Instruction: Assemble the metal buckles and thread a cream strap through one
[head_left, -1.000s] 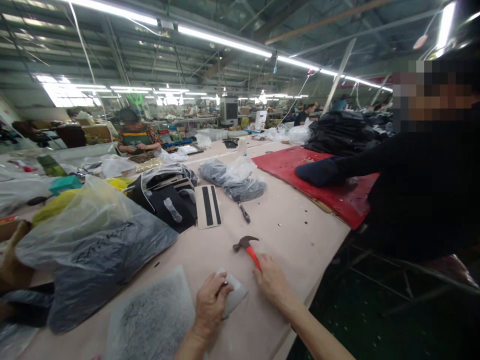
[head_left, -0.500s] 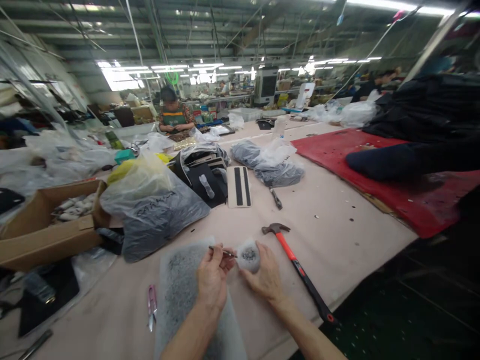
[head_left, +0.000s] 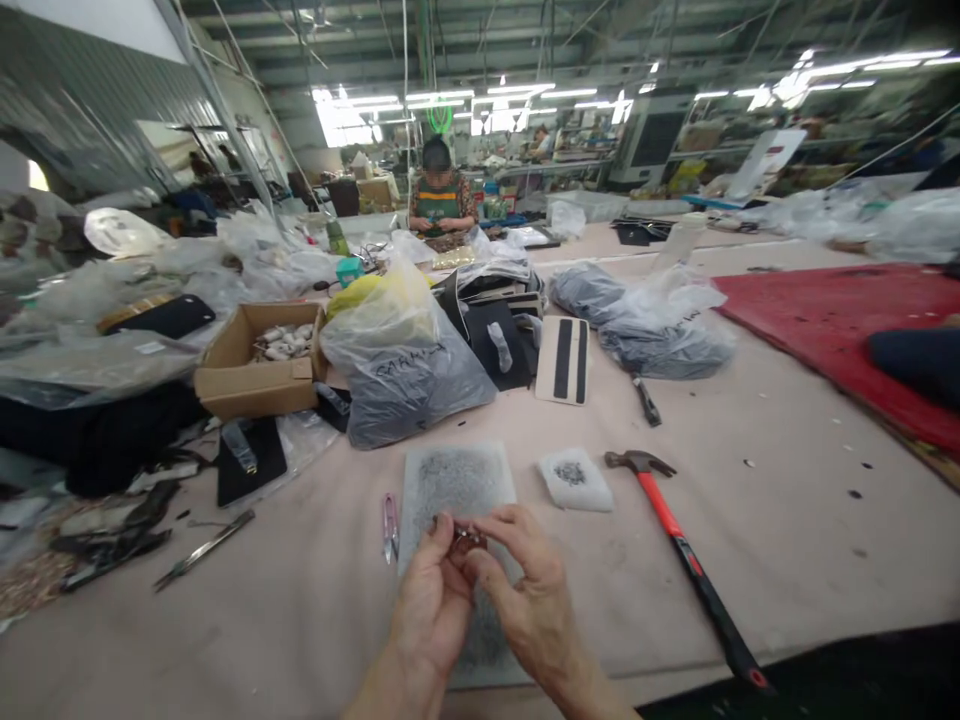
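My left hand (head_left: 435, 590) is closed, palm up, around a thin metal punch-like tool (head_left: 459, 534), mostly hidden by the fingers. My right hand (head_left: 529, 575) meets it, thumb and fingers bent at the left fingertips; small shiny bits show between them, too small to name. Both hands are above a worn, translucent cutting board (head_left: 457, 468). Right of the board lies a small whitish block (head_left: 596, 490) with a dark, pitted middle. A claw hammer (head_left: 679, 545) with a red and black handle lies farther right. Pink thread snips (head_left: 389, 525) lie along the board's left edge.
Tweezers-like metal tool (head_left: 204, 550) lies at left, near a black panel in plastic (head_left: 251, 462). Behind are a cardboard box (head_left: 255, 390), a grey plastic bag (head_left: 405, 385), a striped panel (head_left: 551, 360) and a dark hand tool (head_left: 645, 400). A person (head_left: 442, 195) sits across the table.
My right hand has let go of the small whitish block and joined my left hand over the board. The view has swung right-to-left, so the table things appear farther right.
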